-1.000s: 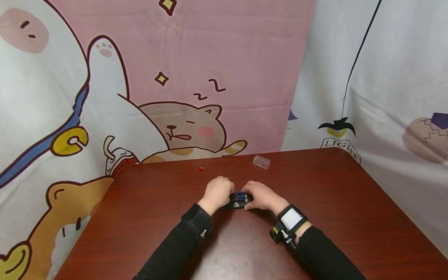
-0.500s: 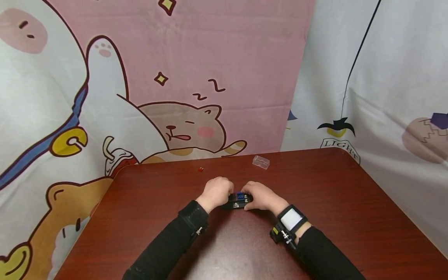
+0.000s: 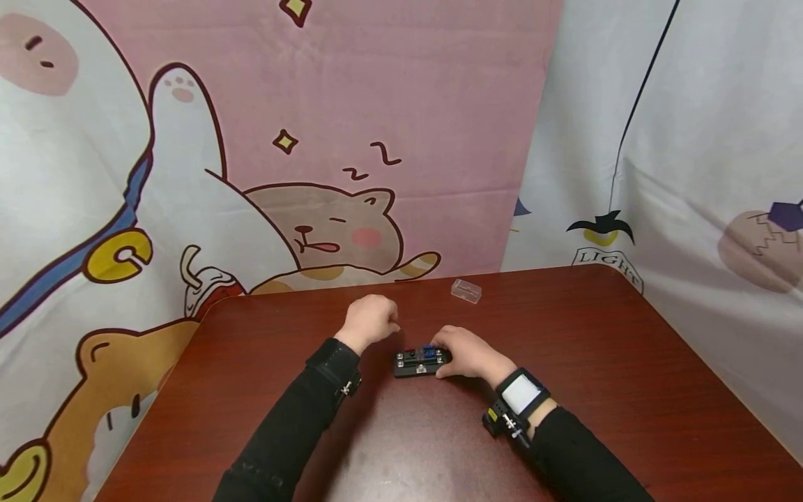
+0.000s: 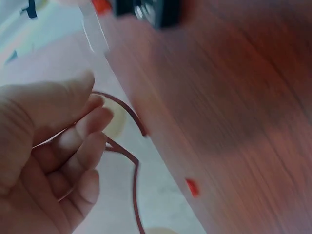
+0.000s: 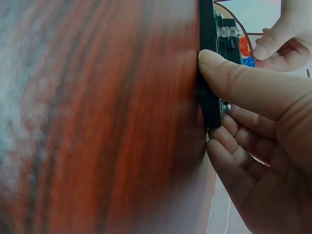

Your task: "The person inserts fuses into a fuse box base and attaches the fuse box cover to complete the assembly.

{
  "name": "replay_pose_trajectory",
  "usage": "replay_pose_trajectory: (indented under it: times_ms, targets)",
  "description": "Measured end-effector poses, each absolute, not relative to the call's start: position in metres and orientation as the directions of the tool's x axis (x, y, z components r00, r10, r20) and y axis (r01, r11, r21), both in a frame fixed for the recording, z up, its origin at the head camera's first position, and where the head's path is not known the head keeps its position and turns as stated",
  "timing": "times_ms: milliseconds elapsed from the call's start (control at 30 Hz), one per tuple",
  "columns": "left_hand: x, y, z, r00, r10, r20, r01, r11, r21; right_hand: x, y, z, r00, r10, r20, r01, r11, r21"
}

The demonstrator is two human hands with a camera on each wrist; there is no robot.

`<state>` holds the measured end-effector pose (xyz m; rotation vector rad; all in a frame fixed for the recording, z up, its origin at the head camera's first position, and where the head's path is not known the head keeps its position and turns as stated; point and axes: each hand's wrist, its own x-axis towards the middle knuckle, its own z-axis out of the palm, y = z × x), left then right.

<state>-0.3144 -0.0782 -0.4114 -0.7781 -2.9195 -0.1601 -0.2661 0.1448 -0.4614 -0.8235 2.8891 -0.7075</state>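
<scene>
A black block with metal screw terminals (image 3: 410,365) lies on the table, with a red piece (image 5: 244,46) and a blue piece (image 5: 248,61) on its top. My right hand (image 3: 467,352) grips its right end, thumb on the near side and fingers on the far side. Beyond and left of the block hovers my left hand (image 3: 369,321), apart from it, its fingers loosely curled and no object visible in them. In the left wrist view, a small loose red piece (image 4: 193,187) lies near the table's far edge; in the head view the left hand hides it.
A small clear plastic box (image 3: 466,291) sits near the far edge of the brown wooden table (image 3: 564,335). Behind the table hangs a cartoon-printed cloth (image 3: 439,139). Each wrist carries a strapped camera.
My left hand has let go of the block's left end and moved away, up and left towards the loose red piece. The right hand keeps its grip, and the block has stayed in place.
</scene>
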Motion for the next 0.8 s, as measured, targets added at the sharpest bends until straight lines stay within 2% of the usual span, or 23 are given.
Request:
replay_pose_trajectory:
  times_ms: [267, 500, 633, 800]
  targets:
    - [-0.344, -0.103, -0.421, -0.890, 0.385, 0.245, 0.389, 0.921, -0.034, -0.266, 0.144, -0.463, -0.865, -0.499, 0.051, -0.466, 0.762, -0.449]
    - [-0.357, -0.113, -0.430, -0.877, 0.345, 0.334, 0.335, 0.938, -0.088, -0.267, 0.145, -0.463, -0.874, -0.484, 0.037, -0.448, 0.775, -0.445]
    - [-0.362, -0.116, -0.435, -0.879, 0.327, 0.346, 0.311, 0.945, -0.103, -0.268, 0.145, -0.462, -0.870, -0.490, 0.045, -0.458, 0.772, -0.441]
    - [-0.366, -0.122, -0.443, -0.907, 0.293, 0.303, 0.274, 0.956, -0.104, -0.269, 0.145, -0.463, -0.865, -0.499, 0.046, -0.467, 0.769, -0.437]
